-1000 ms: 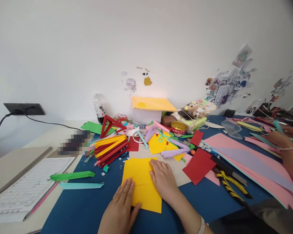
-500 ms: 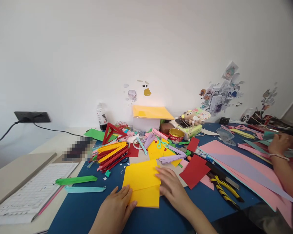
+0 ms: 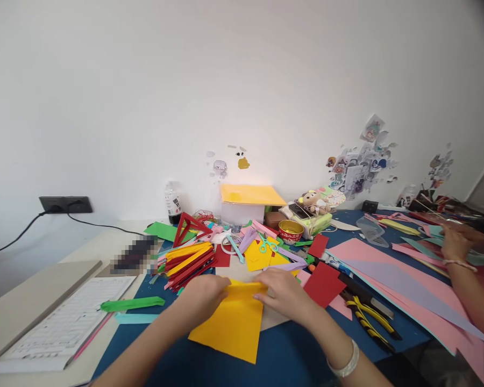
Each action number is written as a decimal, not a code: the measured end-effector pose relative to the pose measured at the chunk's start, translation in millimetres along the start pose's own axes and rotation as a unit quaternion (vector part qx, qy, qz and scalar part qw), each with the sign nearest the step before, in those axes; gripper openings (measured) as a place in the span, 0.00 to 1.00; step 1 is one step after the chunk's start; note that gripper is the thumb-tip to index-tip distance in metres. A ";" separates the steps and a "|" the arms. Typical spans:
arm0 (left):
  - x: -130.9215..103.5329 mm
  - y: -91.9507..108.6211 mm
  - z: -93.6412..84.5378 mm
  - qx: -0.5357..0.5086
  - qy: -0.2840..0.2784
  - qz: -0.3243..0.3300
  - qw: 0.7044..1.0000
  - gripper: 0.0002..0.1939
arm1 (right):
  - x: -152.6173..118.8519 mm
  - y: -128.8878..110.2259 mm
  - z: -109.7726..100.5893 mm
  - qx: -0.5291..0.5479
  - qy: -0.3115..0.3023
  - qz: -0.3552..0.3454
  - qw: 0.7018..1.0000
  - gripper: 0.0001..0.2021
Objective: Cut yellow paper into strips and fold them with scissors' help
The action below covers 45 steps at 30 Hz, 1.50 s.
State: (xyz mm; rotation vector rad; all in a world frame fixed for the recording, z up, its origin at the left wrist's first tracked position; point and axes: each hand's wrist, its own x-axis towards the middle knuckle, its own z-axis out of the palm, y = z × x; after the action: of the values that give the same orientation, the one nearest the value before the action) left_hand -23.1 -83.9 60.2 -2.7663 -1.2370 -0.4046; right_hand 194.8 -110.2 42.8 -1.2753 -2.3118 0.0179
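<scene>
A sheet of yellow paper [image 3: 230,329] hangs at a tilt above the blue table surface, its top edge pinched by both hands. My left hand [image 3: 205,299] is closed on the top left corner, fingers curled over the edge. At the top right, my right hand [image 3: 281,290] grips the same edge between thumb and fingers. The paper's upper strip between the hands looks bent or folded over. Behind it lie a bundle of red and yellow folded paper strips [image 3: 189,263], red paper [image 3: 325,282] and mint scissors [image 3: 268,246].
Yellow-black pliers [image 3: 373,322] and large pink sheets [image 3: 367,269] lie to the right. Another person's hand [image 3: 455,244] works among papers at far right. Green strip [image 3: 133,304] and a printed notebook [image 3: 60,322] lie left. A red tin [image 3: 291,231] stands at the back.
Both hands have moved to the paper's top edge and closed on it. Before, they rested at its sides while it lay flat; now the sheet is raised and tilted.
</scene>
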 end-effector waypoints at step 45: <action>-44.6 19.6 86.7 0.196 0.018 0.154 0.968 0.16 | -55.7 11.5 74.2 -0.155 0.098 -0.134 0.974 0.11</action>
State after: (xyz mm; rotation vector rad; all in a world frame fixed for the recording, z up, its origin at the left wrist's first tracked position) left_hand -19.3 -113.2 -34.8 -2.5303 -0.7584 -0.1592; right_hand 196.7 -131.8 -48.2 -1.0367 -2.3527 -0.5537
